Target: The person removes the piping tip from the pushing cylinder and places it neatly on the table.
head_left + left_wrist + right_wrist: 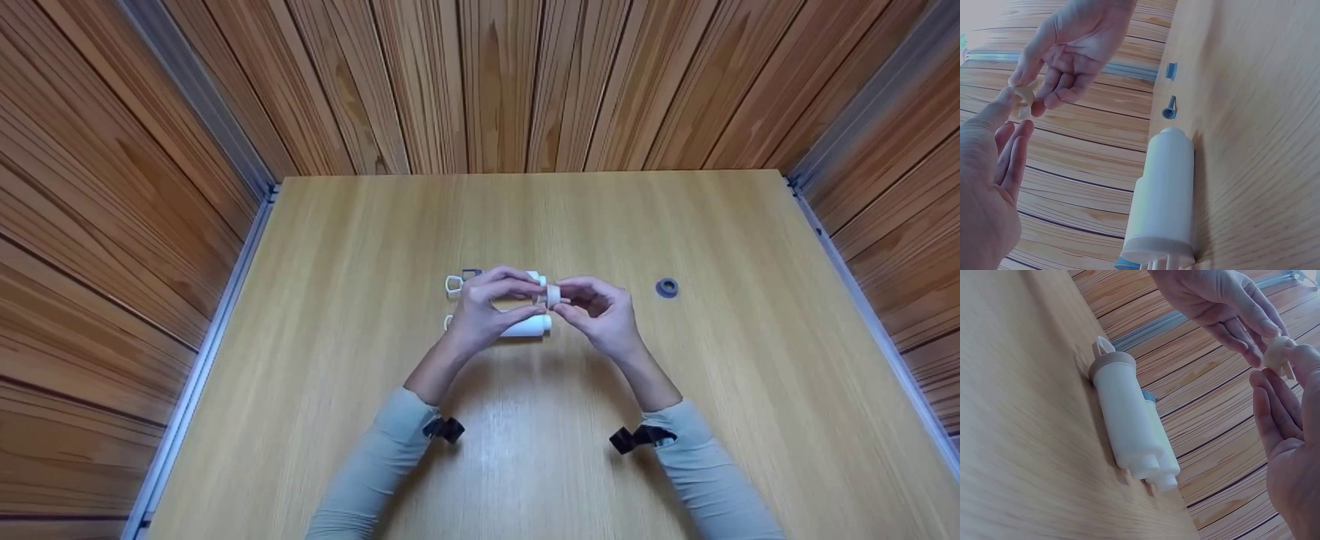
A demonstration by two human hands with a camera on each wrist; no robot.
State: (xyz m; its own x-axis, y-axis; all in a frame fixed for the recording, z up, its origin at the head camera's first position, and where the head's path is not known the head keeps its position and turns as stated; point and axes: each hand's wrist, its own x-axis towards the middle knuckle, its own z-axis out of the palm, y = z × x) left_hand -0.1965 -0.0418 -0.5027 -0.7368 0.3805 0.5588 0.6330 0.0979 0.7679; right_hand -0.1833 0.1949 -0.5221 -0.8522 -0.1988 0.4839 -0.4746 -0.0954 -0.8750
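My left hand (487, 304) and right hand (602, 311) meet above the table, both pinching a small cream ring-shaped piece (553, 296) between thumb and fingertips. Curved sides and an opening show on this piece (1025, 95) in the left wrist view. Below the hands, two white bottles lie on their sides; the near bottle (529, 327) is partly covered by my left hand. In the right wrist view the near bottle has a beige collar (1112, 363) with a loop, and the far bottle (1161, 436) has a blue-grey collar. Both have bare, narrow necks.
On the table to the right lies a grey ring-shaped piece (667, 287). A small blue-grey funnel-like piece (1169, 108) lies beyond the bottle necks in the left wrist view. Wooden plank walls (495, 90) with metal rails enclose the table (337, 247).
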